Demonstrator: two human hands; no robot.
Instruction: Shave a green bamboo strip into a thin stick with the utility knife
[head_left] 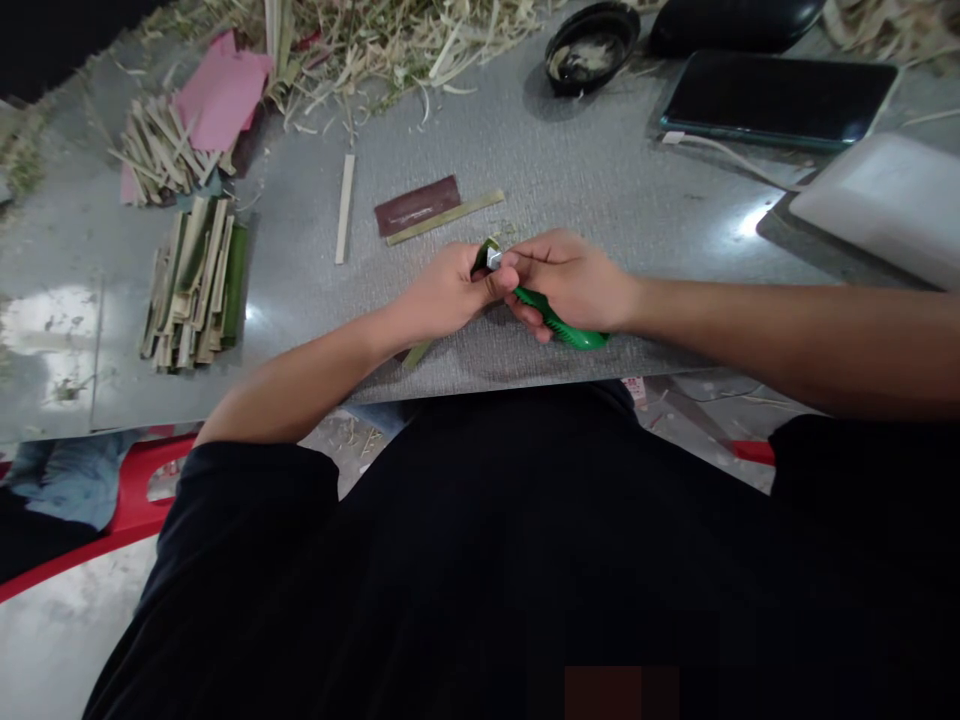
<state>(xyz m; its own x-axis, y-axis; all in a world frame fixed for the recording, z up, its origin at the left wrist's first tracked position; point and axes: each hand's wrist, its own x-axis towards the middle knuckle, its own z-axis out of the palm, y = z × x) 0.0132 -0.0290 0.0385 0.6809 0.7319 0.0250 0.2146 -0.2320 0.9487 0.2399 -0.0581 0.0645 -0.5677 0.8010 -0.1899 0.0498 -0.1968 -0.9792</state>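
My left hand (450, 288) is closed around a green bamboo strip (480, 260), whose upper end shows above the thumb. My right hand (574, 280) grips a utility knife by its green handle (574, 330). The metal blade (493, 258) lies against the strip near my left thumb, and the fingertips of both hands are close together. Just beyond them on the table are a brown rectangular piece (412, 208) and a thin yellowish-green strip (457, 214). A pale strip (345, 208) lies farther left. Below my left wrist another greenish strip (417, 354) is partly hidden.
A pile of split strips (193, 290) sits at left on the grey table (315, 300), with thinner sticks (161, 150) and pink paper (221, 90) behind. Shavings (405, 40) cover the back. A black bowl (592, 50), phone (780, 98) and white box (885, 210) occupy the right.
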